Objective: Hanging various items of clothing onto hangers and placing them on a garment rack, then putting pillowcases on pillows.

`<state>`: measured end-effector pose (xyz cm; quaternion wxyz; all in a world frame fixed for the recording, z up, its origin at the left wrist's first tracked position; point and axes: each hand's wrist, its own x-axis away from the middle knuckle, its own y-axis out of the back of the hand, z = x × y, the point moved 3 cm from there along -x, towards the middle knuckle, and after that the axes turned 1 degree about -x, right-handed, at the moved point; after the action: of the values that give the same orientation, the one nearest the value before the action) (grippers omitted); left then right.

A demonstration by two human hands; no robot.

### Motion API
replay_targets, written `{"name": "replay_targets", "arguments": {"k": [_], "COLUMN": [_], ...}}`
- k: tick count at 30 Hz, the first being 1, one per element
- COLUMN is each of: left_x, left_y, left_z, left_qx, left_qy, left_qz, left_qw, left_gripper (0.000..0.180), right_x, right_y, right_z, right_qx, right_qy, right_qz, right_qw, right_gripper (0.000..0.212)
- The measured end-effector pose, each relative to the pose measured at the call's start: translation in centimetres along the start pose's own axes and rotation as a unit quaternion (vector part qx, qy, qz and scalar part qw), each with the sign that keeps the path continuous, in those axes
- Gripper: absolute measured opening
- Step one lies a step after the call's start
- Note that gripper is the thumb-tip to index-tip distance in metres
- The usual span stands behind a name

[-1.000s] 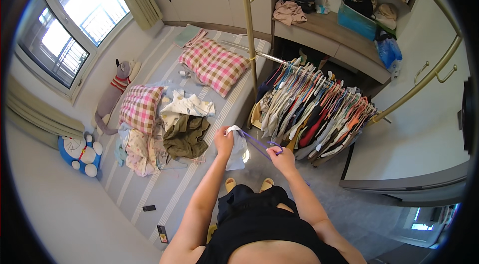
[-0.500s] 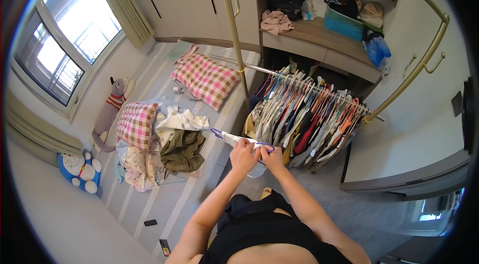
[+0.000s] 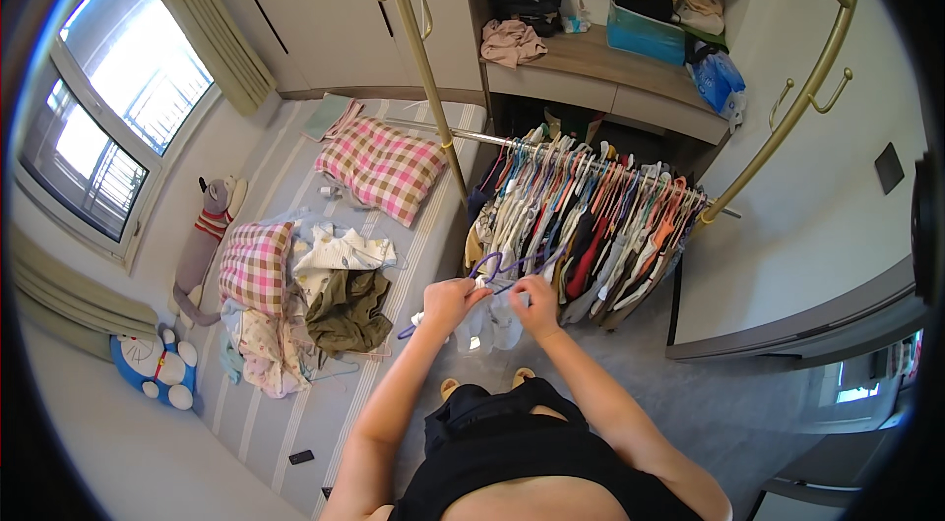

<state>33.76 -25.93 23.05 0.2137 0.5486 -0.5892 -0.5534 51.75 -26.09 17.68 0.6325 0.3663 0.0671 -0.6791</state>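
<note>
In front of my body, a purple clothes hanger (image 3: 499,265) carries a pale, partly sheer garment (image 3: 478,335) that hangs down between my hands. My left hand (image 3: 451,306) is closed around the hanger and the white cloth at its top. One purple hanger end sticks out beyond that wrist. My right hand (image 3: 536,308) pinches the garment's edge at the other side, thumb and finger together. Just beyond the hands is a metal rail (image 3: 479,136) packed with clothes (image 3: 581,226) on hangers.
At the left stands a bed (image 3: 258,423) with checked pillows (image 3: 382,167), an olive garment (image 3: 346,311), crumpled clothes and a dark remote (image 3: 301,457). Plush toys (image 3: 157,364) lie by the wall. Gold posts (image 3: 418,59) flank the rail. A desk (image 3: 581,68) holds a blue bin (image 3: 645,33).
The hanger and garment have come nearer my body and turned, the cloth now hanging down. My hands have moved a little apart. The whole view has shifted slightly.
</note>
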Motion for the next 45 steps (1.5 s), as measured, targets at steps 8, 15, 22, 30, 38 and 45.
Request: {"name": "replay_targets", "arguments": {"k": [8, 15, 22, 30, 38, 45], "left_x": [0.3, 1.5, 6.1, 7.6, 7.2, 7.0], "left_y": [1.6, 3.3, 4.8, 5.3, 1.7, -0.6], "left_z": [3.1, 4.3, 9.6, 11.1, 7.8, 8.3], "left_qx": [0.198, 0.291, 0.181, -0.064, -0.025, 0.009], "left_qy": [0.204, 0.164, 0.17, 0.013, 0.014, 0.06], "left_qz": [0.003, -0.011, -0.046, -0.075, -0.045, -0.083], "left_qw": [0.959, 0.943, 0.968, 0.995, 0.999, 0.995], "left_gripper": [0.04, 0.035, 0.039, 0.044, 0.035, 0.031], "right_x": [4.2, 2.8, 1.1, 0.5, -0.7, 0.6], "right_y": [-5.7, -6.1, -1.6, 0.7, -2.0, -2.4], "right_z": [0.5, -1.8, -4.4, -3.3, 4.1, -0.1], "right_qx": [-0.102, 0.058, 0.143, 0.111, -0.004, 0.013], "right_qy": [-0.097, -0.014, 0.171, 0.188, 0.134, 0.007], "right_qz": [0.303, 0.275, 0.197, 0.223, 0.173, 0.298], "right_qw": [0.943, 0.96, 0.955, 0.95, 0.976, 0.955], "right_gripper": [0.026, 0.025, 0.019, 0.015, 0.032, 0.017]}}
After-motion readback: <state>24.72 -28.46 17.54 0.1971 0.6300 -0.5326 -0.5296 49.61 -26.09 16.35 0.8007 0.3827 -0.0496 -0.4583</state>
